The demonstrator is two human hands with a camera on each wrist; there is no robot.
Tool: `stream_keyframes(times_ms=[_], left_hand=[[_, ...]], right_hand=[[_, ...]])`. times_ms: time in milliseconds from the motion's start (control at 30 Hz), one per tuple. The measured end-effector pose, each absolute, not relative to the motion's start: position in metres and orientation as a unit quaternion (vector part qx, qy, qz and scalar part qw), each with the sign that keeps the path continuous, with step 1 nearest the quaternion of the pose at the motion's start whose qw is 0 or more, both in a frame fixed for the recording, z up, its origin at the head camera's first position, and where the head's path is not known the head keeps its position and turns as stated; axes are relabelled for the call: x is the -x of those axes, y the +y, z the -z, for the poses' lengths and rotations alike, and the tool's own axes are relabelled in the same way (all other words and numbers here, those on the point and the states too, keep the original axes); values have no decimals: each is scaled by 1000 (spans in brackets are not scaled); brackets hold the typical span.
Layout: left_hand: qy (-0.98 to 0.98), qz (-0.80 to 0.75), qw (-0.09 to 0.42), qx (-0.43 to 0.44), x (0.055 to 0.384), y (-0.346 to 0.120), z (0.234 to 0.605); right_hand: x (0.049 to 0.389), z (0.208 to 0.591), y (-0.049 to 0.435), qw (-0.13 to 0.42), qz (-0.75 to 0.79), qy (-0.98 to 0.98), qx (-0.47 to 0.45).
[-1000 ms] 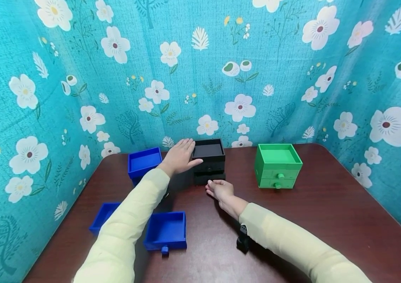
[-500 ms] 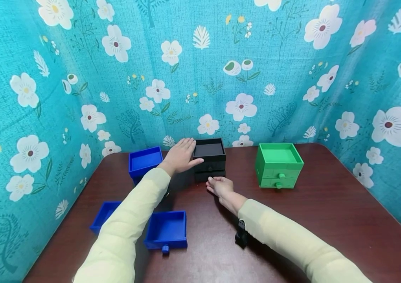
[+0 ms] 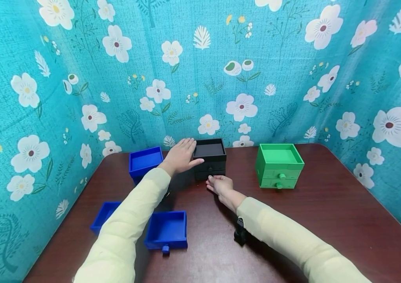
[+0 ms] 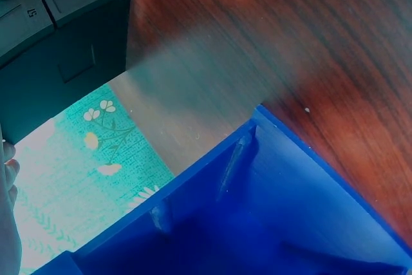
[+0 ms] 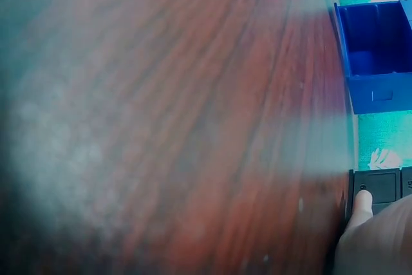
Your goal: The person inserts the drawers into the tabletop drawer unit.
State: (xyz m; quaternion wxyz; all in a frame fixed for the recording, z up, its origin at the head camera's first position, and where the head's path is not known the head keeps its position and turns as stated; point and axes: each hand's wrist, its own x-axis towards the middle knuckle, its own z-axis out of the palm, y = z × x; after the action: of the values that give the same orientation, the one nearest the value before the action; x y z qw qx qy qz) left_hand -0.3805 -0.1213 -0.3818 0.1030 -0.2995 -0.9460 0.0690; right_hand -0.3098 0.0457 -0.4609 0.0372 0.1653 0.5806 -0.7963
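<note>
Head view has the left hand, grip spread, apparently bracing the black drawer cabinet far on the table, while the right hand meets its lower drawer, pinching or pressing unclear.

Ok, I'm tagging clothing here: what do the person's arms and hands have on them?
The left sleeve and right sleeve are long, plain and pale cream, with visible creases. The left hand and right hand wear no gloves. A small black device shows by the right sleeve's cuff.
</note>
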Motion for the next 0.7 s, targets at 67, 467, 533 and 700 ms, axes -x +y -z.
stream_keyframes(times_ms=[67,467,533,700], left_hand=[[-945,-70,105,300,381,-121,383],[-947,-77,101,295,383,-121,383],[-948,-78,97,292,382,-120,382],[-953,-79,79,281,380,-119,380]], right_hand=[[310,461,46,38,797,579,-165],[306,456,49,53,796,584,-152],[303,455,49,55,797,583,-147],[294,453,50,76,794,589,-128]])
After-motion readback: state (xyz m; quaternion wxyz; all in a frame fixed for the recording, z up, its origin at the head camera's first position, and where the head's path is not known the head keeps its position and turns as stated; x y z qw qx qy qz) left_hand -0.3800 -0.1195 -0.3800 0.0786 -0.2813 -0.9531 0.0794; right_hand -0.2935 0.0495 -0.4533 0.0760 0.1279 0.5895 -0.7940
